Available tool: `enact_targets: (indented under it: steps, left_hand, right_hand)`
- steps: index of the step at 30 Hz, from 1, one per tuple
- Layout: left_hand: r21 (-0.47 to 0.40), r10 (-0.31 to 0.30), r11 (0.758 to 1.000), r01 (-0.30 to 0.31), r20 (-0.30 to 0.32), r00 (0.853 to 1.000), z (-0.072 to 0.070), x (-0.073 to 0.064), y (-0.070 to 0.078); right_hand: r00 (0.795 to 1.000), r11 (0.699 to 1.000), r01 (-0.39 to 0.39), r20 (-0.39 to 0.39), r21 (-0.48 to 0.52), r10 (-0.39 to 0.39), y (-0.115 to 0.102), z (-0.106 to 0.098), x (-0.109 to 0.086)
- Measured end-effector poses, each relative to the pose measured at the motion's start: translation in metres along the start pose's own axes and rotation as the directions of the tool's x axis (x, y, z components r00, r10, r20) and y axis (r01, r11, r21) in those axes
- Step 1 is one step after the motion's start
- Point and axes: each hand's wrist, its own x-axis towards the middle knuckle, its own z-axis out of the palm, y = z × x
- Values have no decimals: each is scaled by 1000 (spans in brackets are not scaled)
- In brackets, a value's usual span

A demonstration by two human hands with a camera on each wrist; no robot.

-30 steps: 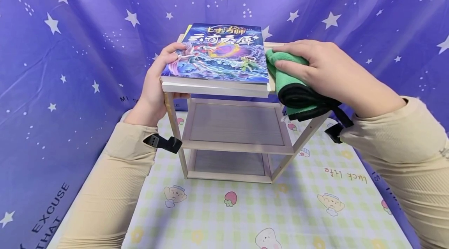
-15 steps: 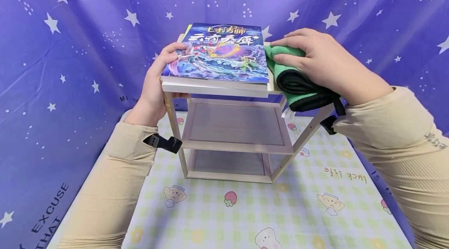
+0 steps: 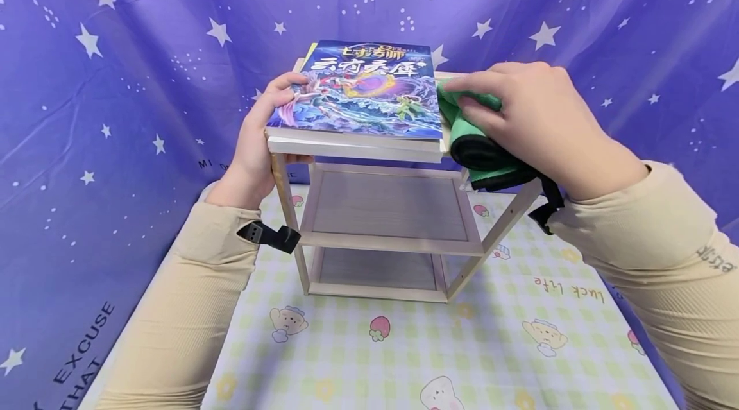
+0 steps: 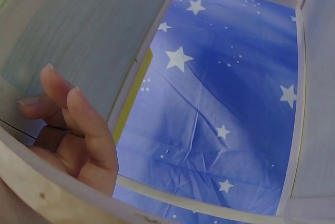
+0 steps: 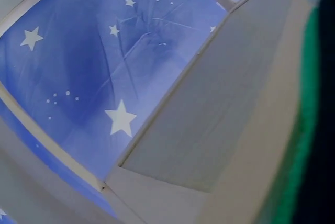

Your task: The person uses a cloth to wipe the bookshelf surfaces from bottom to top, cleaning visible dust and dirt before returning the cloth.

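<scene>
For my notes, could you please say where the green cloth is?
In the head view, the green cloth is in the right hand, at the top right of the rack, beside the book.

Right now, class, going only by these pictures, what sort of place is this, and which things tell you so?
Probably an indoor tabletop setup, perhaps staged for filming: star-patterned purple fabric hangs around it, a checked cartoon tablecloth covers the surface, and a small tiered shelf stands on top.
</scene>
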Motion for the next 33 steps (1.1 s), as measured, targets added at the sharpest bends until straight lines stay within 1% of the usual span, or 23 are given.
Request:
enact_targets:
  steps: [3,5,7,10,14,17,20,28,33]
  left_hand:
    - [-3,-1,1000,1,-1,1000,0,0,-1]
    - [-6,-3,1000,3,-1,1000,0,1,-1]
    - [-9,-4,1000,4,0,1000,-1,1,-2]
    - [-7,-4,1000,4,-2,1000,-1,1,-2]
    - [-5,-3,1000,3,-3,1000,0,1,-2]
    - [-4,-3,1000,3,-2,1000,0,1,-2]
    - [-8,-3,1000,3,-4,1000,0,1,-2]
    - [-23,-3,1000,3,-3,1000,-1,0,-1]
    - [-20,0,1000,0,-1,1000,0,0,0]
  right_hand:
    - [999,1000,15,38,-26,-14,-2,-3,-2]
    - [995,1000,-18,96,-10,19,-3,-6,-3]
    - [985,998,-55,162,7,53,-3,-9,-5]
    - [965,995,-92,251,25,83,-5,-12,-7]
    - [947,999,-50,318,19,41,-5,-14,-11]
    - [944,999,-30,331,44,14,-3,-14,-12]
    - [942,997,-35,336,70,9,2,-13,-10]
    - [936,994,-62,350,93,25,8,-11,1]
    - [927,992,-87,373,89,47,11,-8,11]
